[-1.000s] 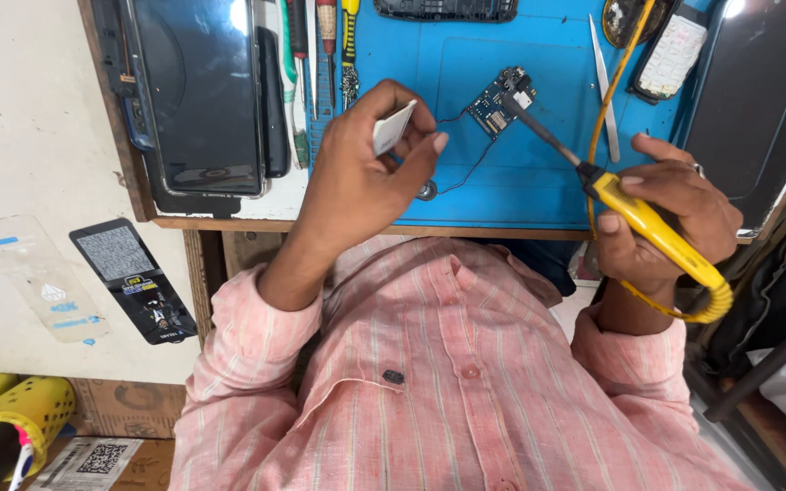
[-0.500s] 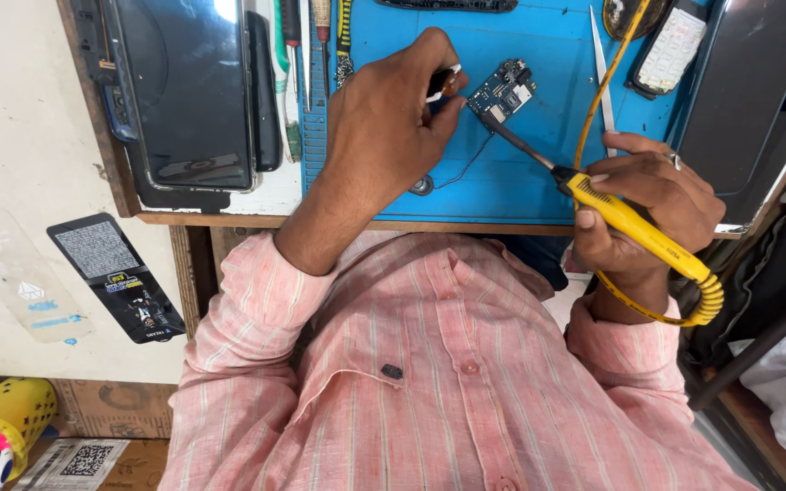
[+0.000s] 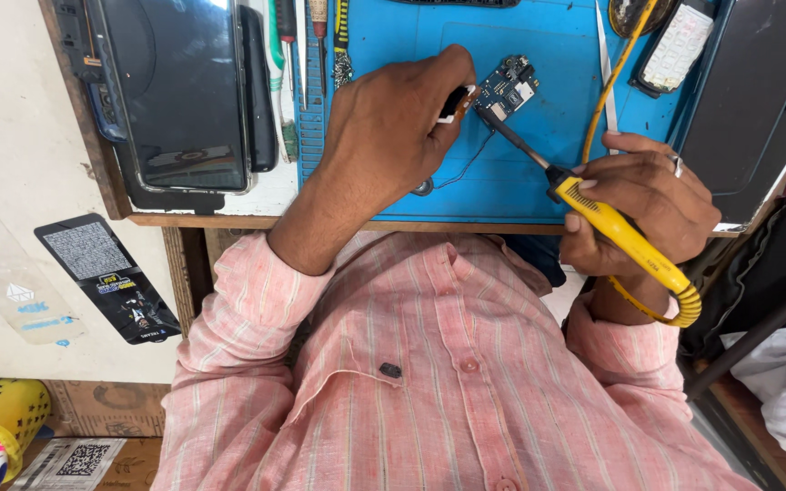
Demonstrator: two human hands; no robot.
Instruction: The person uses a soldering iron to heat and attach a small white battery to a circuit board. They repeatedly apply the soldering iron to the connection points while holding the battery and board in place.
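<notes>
One small blue circuit board [image 3: 509, 88] lies on the blue work mat [image 3: 539, 173], upper-middle of the bench, w/ its long axis tilted diagonally, top end toward the upper right. Left hand [image 3: 384, 136] sits just left of the board, fingers pinched shut on a small white-and-dark piece [image 3: 456, 102] that touches or nearly touches the board's left edge; can't tell exactly what the piece is. Right hand [image 3: 648, 209] is lower right, further from the board than the left, wrapped tight round the yellow handle of a soldering iron [image 3: 593, 214]. Iron's shaft runs diagonally up-left, tip meeting the board's lower-left corner, right by the left fingertips. So left hand is the nearer one; right reaches the board only via the tool. Thin dark wire [image 3: 466, 168] trails from the board area down across the mat.

Further out: yellow cable [image 3: 613, 77] runs up across the mat, tweezers [image 3: 604, 64] beside it, screwdrivers [image 3: 318, 23] along the mat's left edge, a phone w/ dark screen [image 3: 175, 91] at left of bench. Pink striped shirt [image 3: 429, 382] fills the lower frame.
</notes>
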